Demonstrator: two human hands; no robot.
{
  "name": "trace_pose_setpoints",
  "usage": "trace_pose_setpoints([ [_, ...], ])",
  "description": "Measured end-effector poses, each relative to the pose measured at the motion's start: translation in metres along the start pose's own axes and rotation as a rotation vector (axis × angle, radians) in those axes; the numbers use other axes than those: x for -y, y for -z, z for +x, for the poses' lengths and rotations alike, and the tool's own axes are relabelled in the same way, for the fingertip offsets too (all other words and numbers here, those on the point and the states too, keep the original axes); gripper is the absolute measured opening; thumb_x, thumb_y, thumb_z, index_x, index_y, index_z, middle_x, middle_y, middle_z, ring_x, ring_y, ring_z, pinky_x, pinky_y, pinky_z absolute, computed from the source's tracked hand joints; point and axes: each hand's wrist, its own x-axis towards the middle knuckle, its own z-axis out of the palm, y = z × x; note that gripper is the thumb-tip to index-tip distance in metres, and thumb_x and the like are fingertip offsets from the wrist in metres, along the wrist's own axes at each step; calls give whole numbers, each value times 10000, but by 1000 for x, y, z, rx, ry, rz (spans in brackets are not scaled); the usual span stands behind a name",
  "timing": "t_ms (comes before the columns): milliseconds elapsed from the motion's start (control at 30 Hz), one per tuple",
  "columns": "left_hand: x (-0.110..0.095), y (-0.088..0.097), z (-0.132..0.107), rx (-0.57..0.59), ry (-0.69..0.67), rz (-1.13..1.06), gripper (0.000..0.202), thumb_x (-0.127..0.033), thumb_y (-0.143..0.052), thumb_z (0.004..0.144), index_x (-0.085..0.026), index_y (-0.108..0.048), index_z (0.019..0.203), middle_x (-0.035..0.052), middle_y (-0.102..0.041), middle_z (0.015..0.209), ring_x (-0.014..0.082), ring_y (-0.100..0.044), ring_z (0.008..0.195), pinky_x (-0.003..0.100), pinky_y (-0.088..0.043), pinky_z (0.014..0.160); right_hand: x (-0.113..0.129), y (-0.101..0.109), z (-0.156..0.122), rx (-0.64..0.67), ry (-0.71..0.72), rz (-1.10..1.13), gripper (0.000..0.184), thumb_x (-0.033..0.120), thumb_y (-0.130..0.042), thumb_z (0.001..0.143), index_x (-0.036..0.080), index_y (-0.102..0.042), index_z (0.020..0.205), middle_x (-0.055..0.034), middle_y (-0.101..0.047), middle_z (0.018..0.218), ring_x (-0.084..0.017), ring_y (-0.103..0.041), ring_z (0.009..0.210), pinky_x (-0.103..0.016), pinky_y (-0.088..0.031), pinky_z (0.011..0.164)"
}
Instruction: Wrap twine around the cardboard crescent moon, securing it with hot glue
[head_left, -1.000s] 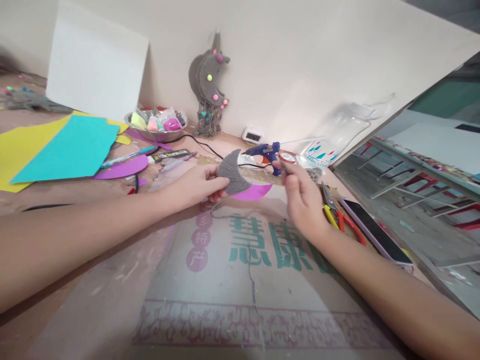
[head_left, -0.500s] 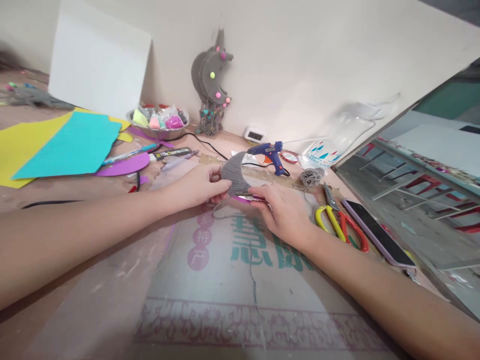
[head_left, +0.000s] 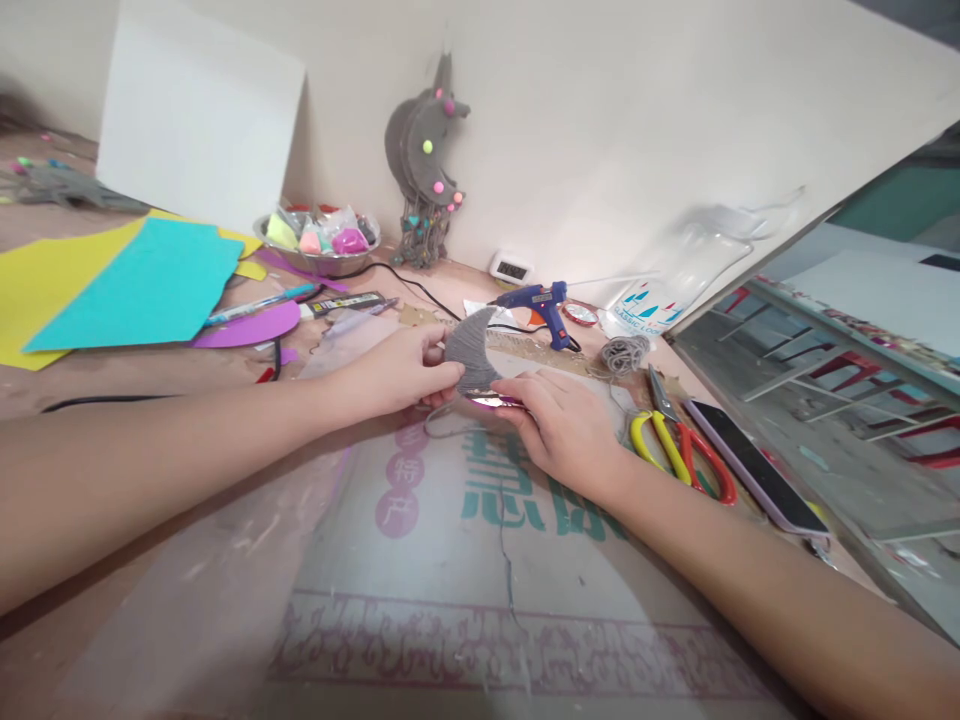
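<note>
My left hand [head_left: 401, 370] pinches a grey yarn-wrapped crescent [head_left: 469, 350] and holds it upright above the printed plastic sheet [head_left: 480, 560]. My right hand [head_left: 562, 425] lies just below and right of the crescent, its fingers closed on a purple paper piece [head_left: 491, 401] under the crescent's lower tip. A loose strand of grey yarn [head_left: 439, 425] trails onto the sheet beneath my hands.
A blue glue gun [head_left: 541, 305], a ball of grey yarn [head_left: 624, 353], yellow and red scissors [head_left: 679, 450] and a phone [head_left: 750, 470] lie to the right. Coloured paper sheets [head_left: 135, 285], a metal bowl [head_left: 319, 245] and a decorated grey moon [head_left: 427, 165] are at the back.
My right hand came down from near the glue gun to the purple piece under the crescent and has slid a little left. The left hand kept holding the crescent.
</note>
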Motion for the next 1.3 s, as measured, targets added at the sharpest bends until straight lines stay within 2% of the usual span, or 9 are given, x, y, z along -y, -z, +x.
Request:
trace_pose_setpoints([
  [633, -1, 0, -2, 51, -19, -38, 165, -226, -508, 728, -204, -518, 891, -32, -562, 569, 99, -502, 473, 188, -379, 441, 1, -1, 1, 58, -39, 13, 181, 190, -431, 882, 186, -537, 1030, -63, -642, 889, -199, -572, 824, -312, -428, 706],
  [1000, -3, -1, -2, 49, -20, -17, 172, -220, -505, 724, -199, -525, 893, -28, -573, 574, 101, -514, 487, 191, -392, 456, -1, -2, 1, 60, -22, 28, 180, 238, -410, 907, 178, -542, 1013, -54, -640, 879, -183, -577, 787, -298, -430, 680],
  [1300, -1, 0, -2, 54, -22, -15, 153, -246, -498, 744, -191, -498, 888, -34, -561, 589, 90, -505, 485, 184, -392, 455, 0, -1, 0, -29, -25, 37, 188, 226, -467, 877, 161, -542, 1036, -65, -645, 890, -180, -597, 807, -289, -455, 679],
])
